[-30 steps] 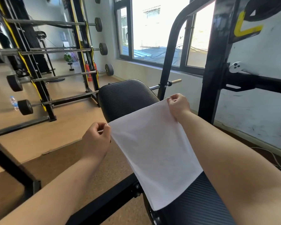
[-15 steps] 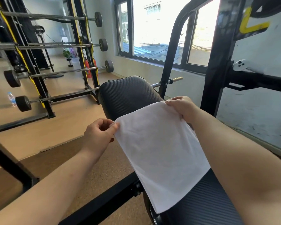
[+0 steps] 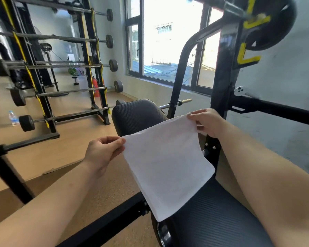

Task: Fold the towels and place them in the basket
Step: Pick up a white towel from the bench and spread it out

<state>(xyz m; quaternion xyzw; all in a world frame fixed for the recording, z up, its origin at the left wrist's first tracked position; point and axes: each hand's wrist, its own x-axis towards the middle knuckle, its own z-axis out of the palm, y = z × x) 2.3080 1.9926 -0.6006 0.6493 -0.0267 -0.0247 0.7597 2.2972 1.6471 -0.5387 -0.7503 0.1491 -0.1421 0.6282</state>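
A white towel [image 3: 165, 166] hangs spread out in front of me, its lower edge lying on the black padded bench [image 3: 212, 221]. My left hand [image 3: 103, 152] pinches the towel's upper left corner between thumb and fingers. My right hand [image 3: 206, 123] pinches the upper right corner, held higher and farther away. The towel's top edge sags a little between the two hands. No basket is in view.
The bench's raised back pad [image 3: 137, 114] stands just behind the towel. A black rack upright [image 3: 223, 77] with yellow hooks rises on the right. A barbell rack [image 3: 61, 68] stands on the wooden floor at the left, with a water bottle [image 3: 12, 118] beside it.
Both hands have lowered the towel's top edge slightly and turned it, so the cloth hangs slacker and folds under at the right side. My view has tilted up a little.
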